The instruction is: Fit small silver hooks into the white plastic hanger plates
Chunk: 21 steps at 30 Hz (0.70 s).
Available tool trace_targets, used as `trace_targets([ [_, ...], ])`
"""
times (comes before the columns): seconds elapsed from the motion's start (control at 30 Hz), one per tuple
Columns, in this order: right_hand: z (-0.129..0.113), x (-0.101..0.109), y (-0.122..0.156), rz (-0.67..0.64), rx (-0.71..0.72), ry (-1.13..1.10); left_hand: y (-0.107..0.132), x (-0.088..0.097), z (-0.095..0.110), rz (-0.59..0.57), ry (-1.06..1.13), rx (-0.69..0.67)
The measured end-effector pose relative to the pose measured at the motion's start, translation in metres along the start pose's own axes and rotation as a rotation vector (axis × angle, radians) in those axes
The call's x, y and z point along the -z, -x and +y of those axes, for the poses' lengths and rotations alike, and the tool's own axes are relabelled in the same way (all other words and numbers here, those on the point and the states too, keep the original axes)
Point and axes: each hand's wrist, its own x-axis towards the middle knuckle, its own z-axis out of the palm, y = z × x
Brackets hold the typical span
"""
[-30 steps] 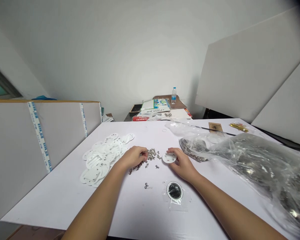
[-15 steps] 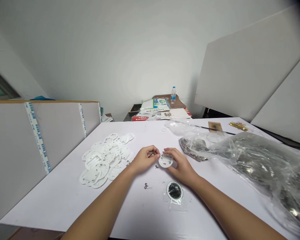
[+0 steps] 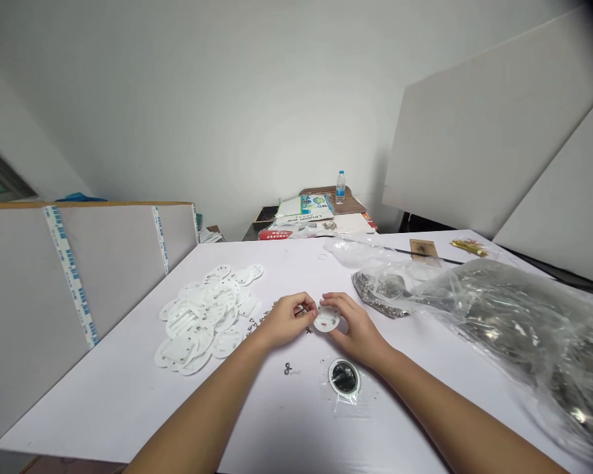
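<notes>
My right hand (image 3: 356, 324) is closed around the edge of a white round plastic disc (image 3: 327, 320), which has slots and a small reddish mark on its face. At the disc's left edge, my left hand (image 3: 290, 318) pinches with thumb and fingers; a thin dark sliver shows between them, too small to name. Small metal clips (image 3: 252, 325) lie scattered beside and partly behind my left hand. One more metal clip (image 3: 287, 368) sits apart, nearer to me. Below my right hand, a round black piece with a white rim (image 3: 344, 377) rests on clear film.
A pile of white slotted discs (image 3: 202, 316) spreads over the left of the white table (image 3: 128, 401). Clear plastic bags of metal parts (image 3: 514, 322) cover the right side. Farther back are a brown card (image 3: 423, 250), a gold packet (image 3: 468, 247) and a water bottle (image 3: 340, 189).
My left hand has shifted slightly toward the disc, its fingertips now overlapping the left edge. My right hand keeps its hold on the disc. The whole view has moved a little.
</notes>
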Motion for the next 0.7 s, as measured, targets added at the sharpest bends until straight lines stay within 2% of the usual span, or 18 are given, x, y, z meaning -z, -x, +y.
trace_targets([
  [0.3,0.0023,0.0006,0.0001,-0.004,0.002,0.033,-0.0002,0.0008,-0.0007,0.020,-0.117,-0.010],
  [0.7,0.0028,0.0007,0.0011,-0.024,0.013,0.085,-0.0003,0.0011,-0.0030,0.000,-0.119,0.042],
])
